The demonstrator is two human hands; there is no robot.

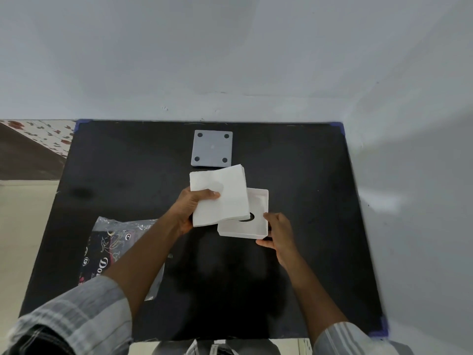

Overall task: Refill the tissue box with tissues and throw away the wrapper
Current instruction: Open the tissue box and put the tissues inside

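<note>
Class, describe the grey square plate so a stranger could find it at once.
Start at the black table and go to its far edge by the wall. The flat grey square plate lies there, just beyond the white tissue stack. Only it has four dark round pads at its corners.

Tissue stack, open box, base plate and wrapper on a black table.
White square tissue stack (220, 196), tilted, overlaps the left rim of the open white box (249, 226), whose floor shows a dark round hole. Grey base plate (212, 148) with four dark feet lies flat behind. Crumpled printed plastic wrapper (112, 242) lies at front left.
</note>
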